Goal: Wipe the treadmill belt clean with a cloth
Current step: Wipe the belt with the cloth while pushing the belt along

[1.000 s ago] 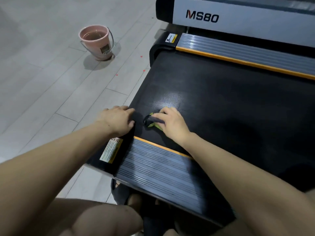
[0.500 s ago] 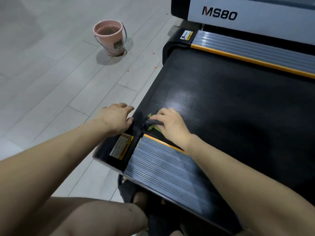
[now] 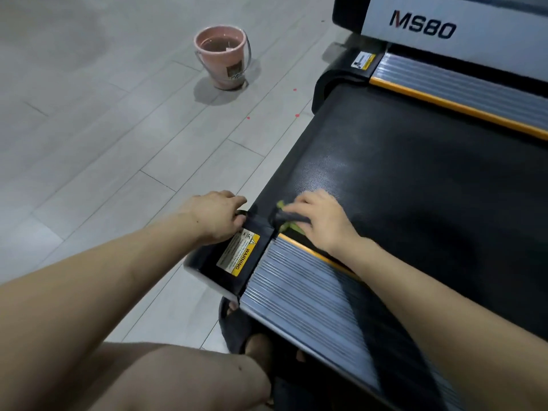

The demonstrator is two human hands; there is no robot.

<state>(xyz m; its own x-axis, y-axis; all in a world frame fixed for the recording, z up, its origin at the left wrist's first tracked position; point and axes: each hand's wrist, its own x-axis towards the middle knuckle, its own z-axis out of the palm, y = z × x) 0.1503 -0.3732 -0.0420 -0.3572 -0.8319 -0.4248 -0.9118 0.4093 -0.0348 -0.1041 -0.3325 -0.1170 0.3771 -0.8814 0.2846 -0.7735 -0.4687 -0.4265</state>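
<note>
From the head camera, both bare forearms reach forward and down from the lower corners of the frame toward the near end of the treadmill. The right hand [image 3: 321,222] lies palm-down on the black treadmill belt [image 3: 415,188], wrist just past the yellow-edged ribbed side rail [image 3: 308,295], fingers curled around a small cloth [image 3: 286,218] — dark with green showing at its edges — pressed flat to the belt right at its near corner. The left hand [image 3: 216,216] is also palm-down, its fingers bent over the top edge of the black end cap [image 3: 234,262], gripping that corner just above the yellow warning label [image 3: 238,255]; the two hands sit near each other but apart, with the cap's edge between them. The left forearm runs long and straight from the lower left, above a bent knee [image 3: 184,378]. Well away on the grey plank floor [image 3: 103,143] stands a pink bucket [image 3: 222,59] holding water, its handle down. The far rail [image 3: 462,84] and a panel marked MS80 [image 3: 424,25] lie beyond the belt.
</note>
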